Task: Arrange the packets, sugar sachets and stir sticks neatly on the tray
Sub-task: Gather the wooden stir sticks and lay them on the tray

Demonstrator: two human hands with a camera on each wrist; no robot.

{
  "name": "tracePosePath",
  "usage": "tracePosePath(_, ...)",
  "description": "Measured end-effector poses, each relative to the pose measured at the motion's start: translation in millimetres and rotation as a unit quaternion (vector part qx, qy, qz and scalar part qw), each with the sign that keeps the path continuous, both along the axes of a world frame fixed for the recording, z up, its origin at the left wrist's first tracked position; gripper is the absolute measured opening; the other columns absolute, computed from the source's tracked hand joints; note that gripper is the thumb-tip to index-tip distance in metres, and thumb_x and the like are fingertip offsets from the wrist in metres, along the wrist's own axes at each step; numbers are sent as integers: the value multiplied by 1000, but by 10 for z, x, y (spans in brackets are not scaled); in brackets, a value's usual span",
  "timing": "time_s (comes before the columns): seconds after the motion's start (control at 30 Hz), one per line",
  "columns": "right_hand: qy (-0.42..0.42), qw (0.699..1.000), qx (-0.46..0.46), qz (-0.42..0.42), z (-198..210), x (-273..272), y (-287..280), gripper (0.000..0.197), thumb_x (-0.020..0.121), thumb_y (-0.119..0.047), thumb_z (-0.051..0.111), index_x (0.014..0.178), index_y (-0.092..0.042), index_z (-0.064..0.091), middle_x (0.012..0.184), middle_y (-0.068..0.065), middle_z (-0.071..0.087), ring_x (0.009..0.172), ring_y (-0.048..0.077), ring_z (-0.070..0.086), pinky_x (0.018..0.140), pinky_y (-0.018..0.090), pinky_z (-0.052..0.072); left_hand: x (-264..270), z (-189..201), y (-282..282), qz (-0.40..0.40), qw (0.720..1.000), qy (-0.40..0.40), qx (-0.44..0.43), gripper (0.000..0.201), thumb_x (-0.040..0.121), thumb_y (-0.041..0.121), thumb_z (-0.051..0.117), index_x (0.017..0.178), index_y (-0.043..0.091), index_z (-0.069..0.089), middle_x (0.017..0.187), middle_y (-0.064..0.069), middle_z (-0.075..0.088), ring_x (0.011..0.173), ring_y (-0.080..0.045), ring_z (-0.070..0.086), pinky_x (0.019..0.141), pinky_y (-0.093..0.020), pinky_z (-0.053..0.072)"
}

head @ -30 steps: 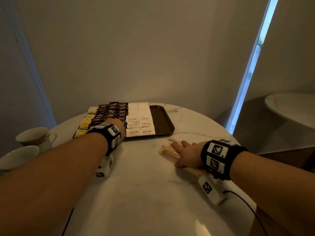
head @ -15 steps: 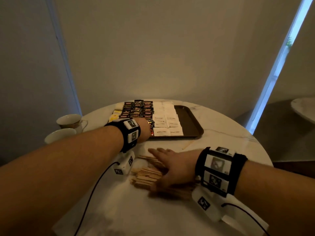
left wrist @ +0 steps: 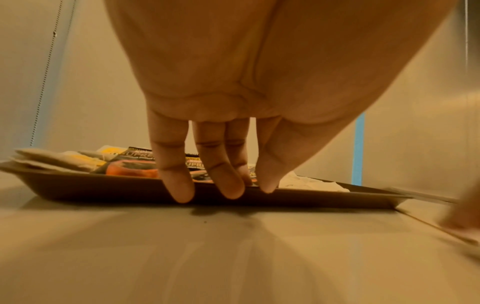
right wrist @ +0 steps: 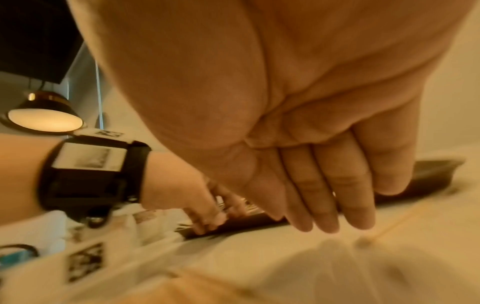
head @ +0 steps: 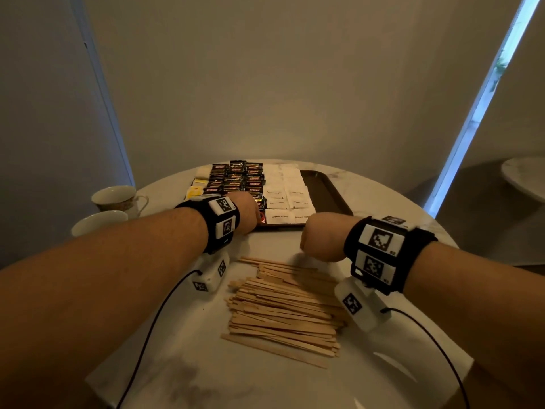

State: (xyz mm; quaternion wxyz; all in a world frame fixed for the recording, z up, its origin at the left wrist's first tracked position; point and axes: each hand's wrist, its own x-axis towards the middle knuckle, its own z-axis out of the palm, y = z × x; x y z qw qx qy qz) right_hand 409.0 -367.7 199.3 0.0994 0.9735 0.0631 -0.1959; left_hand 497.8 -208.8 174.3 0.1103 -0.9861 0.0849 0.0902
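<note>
We kept left hand [left wrist: 207, 102] released, straight fingertips touching dark brown rectangular plastic tray [head: 327, 190] near rim | right hand [head: 321, 236] released beside tray | pale wooden stir sticks [head: 283, 308] heaped on table before tray

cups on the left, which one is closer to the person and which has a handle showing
The plain white cup is closer, and no handle shows on it. The patterned cup behind it, nearer the tray, shows the handle, on its right side.

The stir sticks [head: 283, 305] look like pale, matt wood. The tray [head: 327, 190] is smooth brown plastic. The dark packets [head: 236, 180] are shiny, the sugar sachets [head: 283, 199] white paper. The table [head: 265, 385] is smooth marble-like stone.
</note>
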Motion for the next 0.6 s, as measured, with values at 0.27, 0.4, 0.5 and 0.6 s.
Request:
tracePosePath(0.27,25,999,-32,4,9,-47,-130,37,107,-21,40,135,-4,58,128,11,60,109,25,55,92,29,41,22,-11,64,5,998,-7,-56,34,99,23,64,132,16,68,134,-5,65,120,-24,63,99,-31,53)
tracePosePath(0.4,33,997,-4,69,-61,-22,26,41,107,-29,41,140,-15,59,135,6,62,120,24,59,104,35,48,70,6,-22,6,1000,-17,-13,36,102,28,60,134,12,65,134,-7,64,123,-24,62,98,-30,50)
tracePosePath(0.5,22,996,33,80,-9,-56,129,41,107,-29,42,144,-17,55,141,7,57,128,26,54,110,39,45,59,55,-93,10,1000,-3,11,39,103,26,58,141,13,59,142,-7,58,129,-26,58,104,-32,49)
tracePosePath(0.6,24,997,51,60,-41,-17,83,39,105,-29,45,138,-15,60,136,9,62,123,27,59,106,38,48,23,39,-37,3,1000,9,7,37,104,26,57,139,17,63,142,-6,59,129,-24,57,104,-31,49)
